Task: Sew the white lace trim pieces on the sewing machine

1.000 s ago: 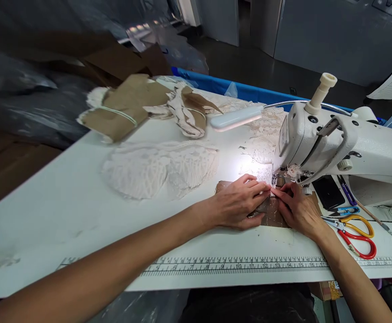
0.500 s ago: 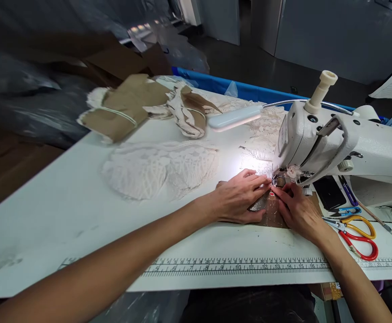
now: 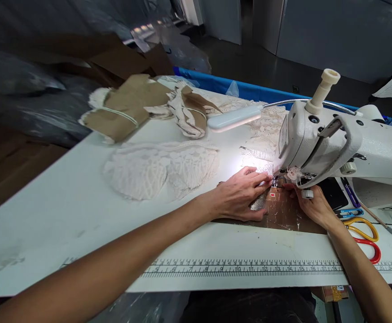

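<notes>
My left hand (image 3: 241, 195) lies flat with its fingers stretched toward the presser foot (image 3: 278, 181) of a white sewing machine (image 3: 337, 143), pressing a small pale lace piece against the brown taped plate (image 3: 283, 213). My right hand (image 3: 313, 206) rests on the same plate just right of the needle, partly under the machine head. Its fingertips are hidden by the machine, so what they grip does not show. A lamp (image 3: 234, 117) lights the needle area brightly.
A heap of white lace (image 3: 158, 168) lies left of my hands on the white table (image 3: 64, 211). Brown card bundles with lace (image 3: 125, 105) sit at the back. Red and yellow scissors (image 3: 364, 235) and a blue thread snip (image 3: 349, 213) lie at right. A printed ruler (image 3: 243, 268) runs along the front edge.
My right hand has slid to the right and back, partly under the machine head, baring more of the brown plate. My left hand has edged slightly toward the needle.
</notes>
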The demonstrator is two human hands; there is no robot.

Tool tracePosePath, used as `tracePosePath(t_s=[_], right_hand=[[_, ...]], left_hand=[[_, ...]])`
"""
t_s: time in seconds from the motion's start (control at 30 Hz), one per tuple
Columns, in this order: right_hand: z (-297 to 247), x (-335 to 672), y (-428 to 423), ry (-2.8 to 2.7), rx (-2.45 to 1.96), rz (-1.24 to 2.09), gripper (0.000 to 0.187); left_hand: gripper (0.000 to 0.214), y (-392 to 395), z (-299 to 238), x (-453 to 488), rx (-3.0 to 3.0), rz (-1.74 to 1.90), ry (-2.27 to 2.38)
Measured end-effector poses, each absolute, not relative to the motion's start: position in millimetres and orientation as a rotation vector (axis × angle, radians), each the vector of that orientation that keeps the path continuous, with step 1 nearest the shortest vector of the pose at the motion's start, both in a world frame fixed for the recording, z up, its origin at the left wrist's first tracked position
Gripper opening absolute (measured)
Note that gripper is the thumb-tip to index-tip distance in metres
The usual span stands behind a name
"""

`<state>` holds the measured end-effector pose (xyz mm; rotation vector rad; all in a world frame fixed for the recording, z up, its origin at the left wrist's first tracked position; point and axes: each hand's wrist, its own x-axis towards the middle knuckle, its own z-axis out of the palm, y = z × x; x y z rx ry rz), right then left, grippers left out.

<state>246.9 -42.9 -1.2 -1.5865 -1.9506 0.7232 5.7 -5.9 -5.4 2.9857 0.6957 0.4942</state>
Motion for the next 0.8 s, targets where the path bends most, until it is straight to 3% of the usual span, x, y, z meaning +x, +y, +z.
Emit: tracePosePath(t_s=[0.8], right_hand=[[-40.4, 249.1, -56.4, -1.957, -1.346, 0.272, 0.031]], left_hand=[[0.075, -7.9, -19.5, 0.7, 2.931, 0.522, 0.783]])
